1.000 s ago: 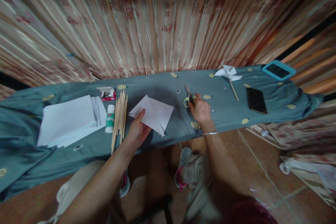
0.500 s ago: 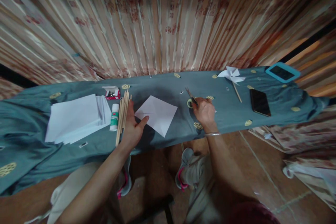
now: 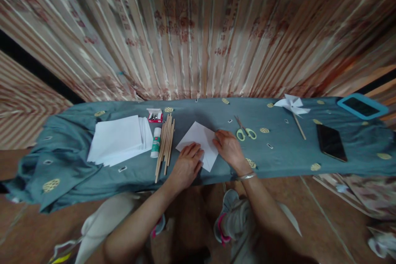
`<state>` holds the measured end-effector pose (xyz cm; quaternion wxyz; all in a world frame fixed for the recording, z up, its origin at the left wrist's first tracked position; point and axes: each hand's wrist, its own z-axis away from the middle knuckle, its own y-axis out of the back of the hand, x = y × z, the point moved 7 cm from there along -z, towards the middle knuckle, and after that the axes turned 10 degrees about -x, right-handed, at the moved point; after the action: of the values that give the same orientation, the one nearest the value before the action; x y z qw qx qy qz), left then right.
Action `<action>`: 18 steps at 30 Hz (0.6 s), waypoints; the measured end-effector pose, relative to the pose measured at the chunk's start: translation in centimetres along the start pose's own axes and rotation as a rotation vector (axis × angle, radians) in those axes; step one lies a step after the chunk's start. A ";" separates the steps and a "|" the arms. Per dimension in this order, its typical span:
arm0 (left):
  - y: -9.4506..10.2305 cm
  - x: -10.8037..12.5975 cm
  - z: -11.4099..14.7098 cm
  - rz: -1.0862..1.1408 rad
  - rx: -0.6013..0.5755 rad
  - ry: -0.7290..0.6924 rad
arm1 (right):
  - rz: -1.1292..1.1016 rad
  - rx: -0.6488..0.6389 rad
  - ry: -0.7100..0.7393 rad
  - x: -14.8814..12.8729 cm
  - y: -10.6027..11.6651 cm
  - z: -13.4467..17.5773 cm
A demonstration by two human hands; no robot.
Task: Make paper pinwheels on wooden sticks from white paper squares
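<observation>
A creased white square of paper [image 3: 195,133] lies corner-up on the cloth in front of me. My left hand [image 3: 186,165] rests on its lower left part, fingers stretched out flat and hiding some of it. At the right corner of the sheet, the bent fingers and thumb of my right hand [image 3: 228,148] hold the edge. Scissors [image 3: 243,128] with pale green handles lie just beyond that hand, blades parted and pointing away. Left of the paper is a bundle of thin wooden sticks [image 3: 166,142], beside an upright-lying glue stick [image 3: 156,142].
A stack of white paper [image 3: 116,138] lies at the left, near a small red box [image 3: 155,115] of metal pieces. To the right are a paper pinwheel [image 3: 293,105] on a stick, a black phone [image 3: 331,142] and a blue-framed tablet [image 3: 362,106]. A curtain [image 3: 198,49] hangs behind.
My right hand has let go of the scissors and moved left to the paper's right corner. My left hand has shifted from beside the sticks onto the paper. The view has swung left.
</observation>
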<state>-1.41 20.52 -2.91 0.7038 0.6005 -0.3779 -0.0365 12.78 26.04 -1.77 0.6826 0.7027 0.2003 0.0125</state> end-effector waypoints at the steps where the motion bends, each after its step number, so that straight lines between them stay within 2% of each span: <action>1: 0.1 0.0 0.1 -0.021 -0.002 -0.002 | 0.001 0.016 -0.005 0.0 0.2 -0.2; 5: 1.3 -0.5 0.3 -0.044 0.058 -0.015 | -0.058 0.113 0.004 -0.9 0.7 -1.0; 12: 5.5 -3.9 0.5 0.059 0.285 0.047 | -0.231 0.124 0.070 -4.3 -0.9 -2.9; 18: 7.3 -6.0 0.9 0.249 0.424 0.087 | -0.457 0.155 0.093 -7.2 -2.1 -4.3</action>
<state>-9.10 24.85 0.53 0.5766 0.6847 -0.4175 0.1563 4.33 27.99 -1.65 0.6019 0.6879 0.3857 -0.1253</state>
